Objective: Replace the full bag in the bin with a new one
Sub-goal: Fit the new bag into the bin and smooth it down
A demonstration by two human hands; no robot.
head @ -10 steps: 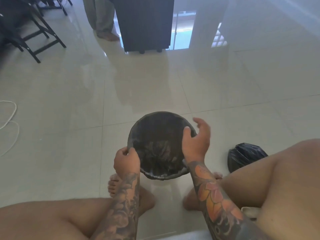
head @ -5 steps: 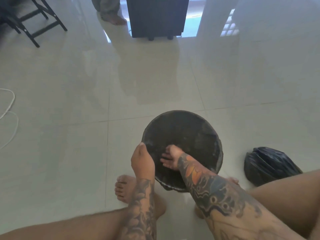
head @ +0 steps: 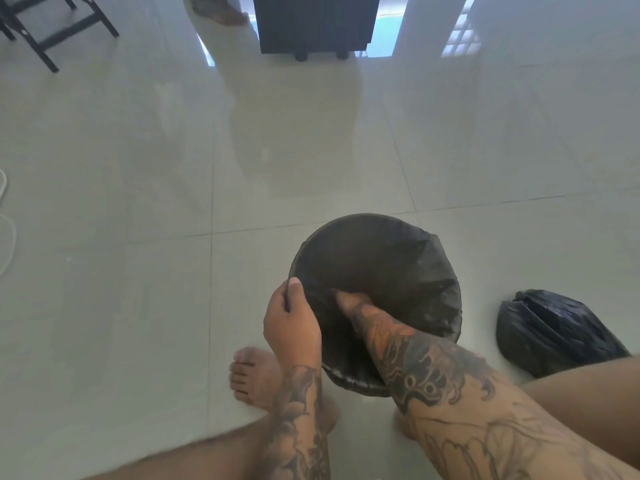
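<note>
A round dark bin (head: pixel 349 226) stands on the tiled floor between my feet, lined with a new black bag (head: pixel 433 271) whose edge folds over the right rim. My left hand (head: pixel 291 320) grips the near-left rim, thumb pinching the bag's edge against it. My right hand (head: pixel 349 303) reaches down inside the bin against the liner; its fingers are hidden in the dark plastic. The full black bag (head: pixel 550 330), tied shut, lies on the floor to the right of the bin.
A dark cabinet on small feet (head: pixel 317 24) stands at the far end, with another person's bare foot (head: pixel 221 12) left of it. Black chair legs (head: pixel 52 32) are at far left and a white cable (head: pixel 5 233) lies at the left edge.
My right hand left the far-right rim and went down inside the bin, now deeper. My left hand stays on the near-left rim. The view has tilted down and closer.
</note>
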